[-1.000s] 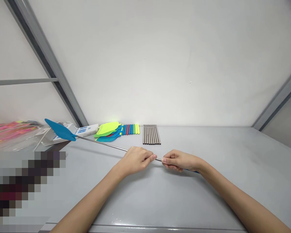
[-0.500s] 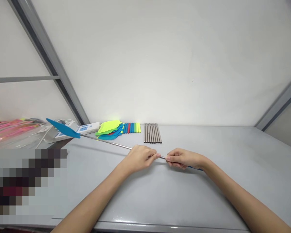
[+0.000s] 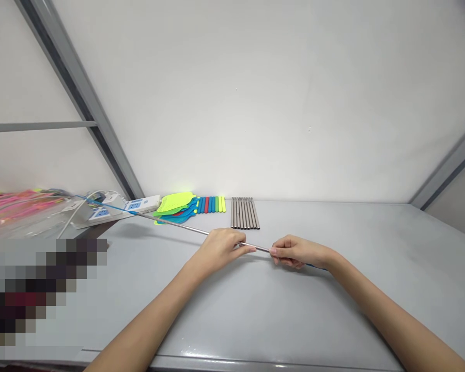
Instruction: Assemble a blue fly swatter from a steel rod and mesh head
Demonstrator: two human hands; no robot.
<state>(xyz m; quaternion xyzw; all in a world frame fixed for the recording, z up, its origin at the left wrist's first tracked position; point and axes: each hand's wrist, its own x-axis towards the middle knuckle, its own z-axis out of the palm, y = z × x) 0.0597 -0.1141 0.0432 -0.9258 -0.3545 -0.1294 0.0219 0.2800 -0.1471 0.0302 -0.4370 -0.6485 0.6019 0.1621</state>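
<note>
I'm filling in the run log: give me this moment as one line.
left hand: on rod | right hand: pinching rod | rod: blue head edge-on at left end | farther back: metal tubes

The head camera sits on the person's own head, above the near edge of the desk, facing forward and tilted down. It looks along both forearms from behind, with the left grip and right grip just below centre, closer than the far wall, which it faces nearly squarely.
</note>
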